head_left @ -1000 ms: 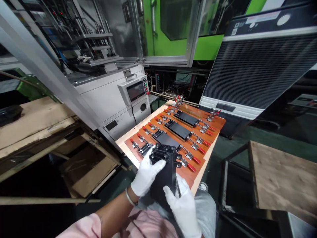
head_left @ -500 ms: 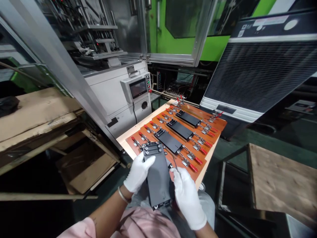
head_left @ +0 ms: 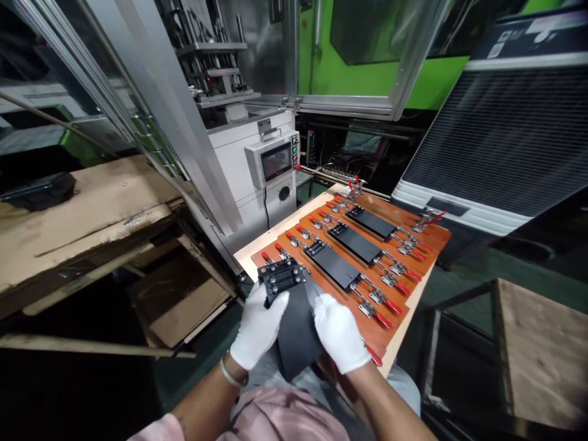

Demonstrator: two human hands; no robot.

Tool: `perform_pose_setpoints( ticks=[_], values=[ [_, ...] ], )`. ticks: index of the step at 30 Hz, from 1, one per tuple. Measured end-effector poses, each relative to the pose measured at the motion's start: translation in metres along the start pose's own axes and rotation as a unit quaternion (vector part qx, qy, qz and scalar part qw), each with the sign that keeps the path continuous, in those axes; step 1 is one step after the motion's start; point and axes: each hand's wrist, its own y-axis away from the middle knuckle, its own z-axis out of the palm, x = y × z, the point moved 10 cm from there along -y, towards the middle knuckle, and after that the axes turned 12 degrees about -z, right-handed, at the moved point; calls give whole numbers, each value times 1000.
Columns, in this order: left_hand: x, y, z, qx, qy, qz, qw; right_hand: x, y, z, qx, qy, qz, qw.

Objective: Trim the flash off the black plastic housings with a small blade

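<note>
A dark flat panel with a block of metal fittings at its top end is tilted above my lap. My left hand, in a white glove, grips its left edge near the fittings. At the panel's right edge, my gloved right hand is closed round a thin tool, whose tip lies near the fittings. Beyond the hands, an orange fixture board carries similar dark panels between red-handled toggle clamps.
A white machine with a touch screen stands behind the board. Cardboard covers a bench at the left, with a black object on it. At the right are a wooden-topped stand and a large slatted unit.
The view has turned left, so the surroundings sit further right. The held panel has tilted, and my right hand with the tool has moved up closer to its fittings.
</note>
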Motion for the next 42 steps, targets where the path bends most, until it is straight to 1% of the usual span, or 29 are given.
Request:
perform_pose_setpoints(
  ticks=[1, 2, 5, 6, 7, 10, 11, 15, 16, 20, 21, 24, 25, 29, 30, 34, 35, 38, 39, 42],
  values=[
    [-1, -1, -3, 3, 2, -3, 1000, 1, 0, 2, -11, -10, 7, 1000],
    [-2, -3, -4, 4, 3, -7, 1000, -2, 0, 4, -17, -23, -2, 1000],
    [-3, -7, -4, 5, -1, -6, 1000, -27, 0, 8, -25, -40, -68, 997],
    [-3, -7, -4, 8, -5, -3, 1000, -31, 0, 10, -31, -31, -73, 996],
    [-4, -8, -5, 10, -8, 1, 1000, -31, -2, 12, -39, -17, -60, 997],
    [-10, -8, -7, 14, -1, -9, 1000, -17, -6, 15, -63, 7, 9, 998],
    [-12, -9, -7, 11, 7, -16, 1000, -17, -7, 16, -66, 0, 14, 998],
    [-19, -11, -6, 1, 18, -35, 999, -36, -8, 19, -69, -46, -53, 995],
    [-19, -11, -6, 2, 14, -34, 999, -36, -8, 20, -71, -40, -52, 995],
    [-19, -15, -7, 7, -2, -6, 1000, -18, -9, 22, -75, 11, 21, 997],
    [-21, -16, -6, 5, -2, -6, 1000, -18, -9, 22, -74, 4, 18, 997],
    [-25, -16, -2, -4, -1, -14, 1000, -30, -11, 23, -67, -37, -40, 996],
    [-25, -16, -1, -6, 0, -12, 1000, -29, -11, 24, -67, -37, -43, 996],
    [-24, -15, -1, 8, -10, 2, 1000, -4, -12, 20, -65, 6, 44, 997],
    [-25, -14, -1, 9, -11, -1, 1000, -4, -13, 19, -61, -3, 45, 997],
    [-24, -14, 4, 6, -16, -5, 1000, -22, -20, 19, -49, -43, -15, 998],
    [-22, -14, 4, 10, -17, -2, 1000, -22, -22, 20, -50, -35, -10, 998],
    [-19, -14, 0, 27, -22, 9, 999, -8, -26, 21, -48, -7, 42, 998],
    [-20, -15, -1, 31, -22, 9, 999, -6, -26, 21, -46, -5, 48, 998],
    [-21, -16, 1, 22, -23, 4, 999, -14, -27, 23, -47, -20, 8, 999]
  ],
)
